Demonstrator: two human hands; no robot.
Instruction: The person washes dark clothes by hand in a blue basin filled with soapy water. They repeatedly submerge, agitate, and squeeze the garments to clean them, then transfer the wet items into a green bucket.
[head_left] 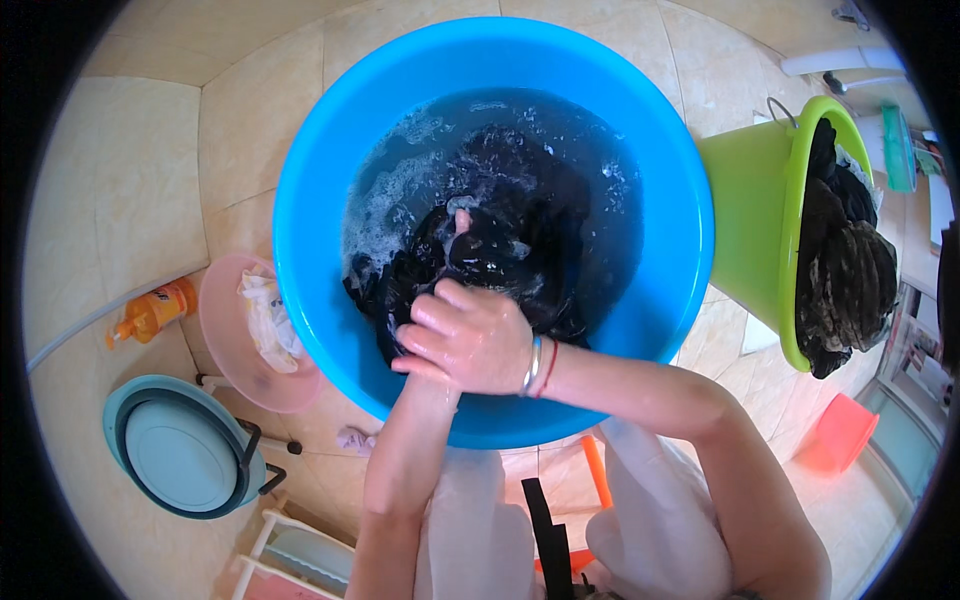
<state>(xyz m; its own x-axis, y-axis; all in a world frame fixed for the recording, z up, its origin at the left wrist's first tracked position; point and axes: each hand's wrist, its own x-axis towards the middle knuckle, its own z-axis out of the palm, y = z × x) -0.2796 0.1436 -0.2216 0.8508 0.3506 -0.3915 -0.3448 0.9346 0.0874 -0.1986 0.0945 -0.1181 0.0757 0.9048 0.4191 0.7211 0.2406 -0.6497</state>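
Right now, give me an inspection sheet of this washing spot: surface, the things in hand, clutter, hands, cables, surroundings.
Surface: beige tiled floor.
Things in hand: blue basin with soapy water and a dark wet garment.
Clutter: pink basin holding a pale cloth, orange bottle lying down, teal folding basin, orange tub.
Hands: right hand lies over the garment, bangle and red string on the wrist; left hand is mostly hidden beneath it, grip unclear.
Cables: pale hose on the floor.
Surroundings: green bucket stuffed with dark clothes.
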